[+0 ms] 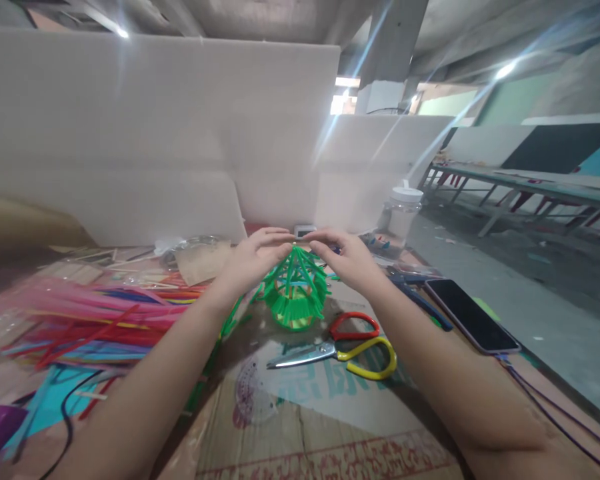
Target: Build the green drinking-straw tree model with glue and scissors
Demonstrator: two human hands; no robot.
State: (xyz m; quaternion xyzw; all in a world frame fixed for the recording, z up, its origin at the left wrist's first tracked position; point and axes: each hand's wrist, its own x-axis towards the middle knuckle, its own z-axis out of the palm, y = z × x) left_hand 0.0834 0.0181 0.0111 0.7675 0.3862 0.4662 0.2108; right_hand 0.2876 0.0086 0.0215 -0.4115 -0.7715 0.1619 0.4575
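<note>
A small green model [296, 308] of fuzzy strips, like pipe cleaners, stands on the cardboard, its upper strips meeting in a point. My left hand [260, 259] is at the upper left of it, fingers stretched out and pointing inward. On the other side, my right hand [347, 259] mirrors this pose with extended fingers. The thumbs are close to the model's tip; whether they touch it I cannot tell. Nothing shows in either hand. Scissors [330, 348] with one red and one yellow handle lie opened in front of the model.
Bundles of coloured fuzzy strips [105, 313] cover the left side. A purple tool [0, 430] with a black cord sits lower left. A phone [473, 315] with a cable, blue-handled pliers [420, 303] and a lidded clear bottle [404, 213] stand or lie rightward. White panels [160, 127] rise behind.
</note>
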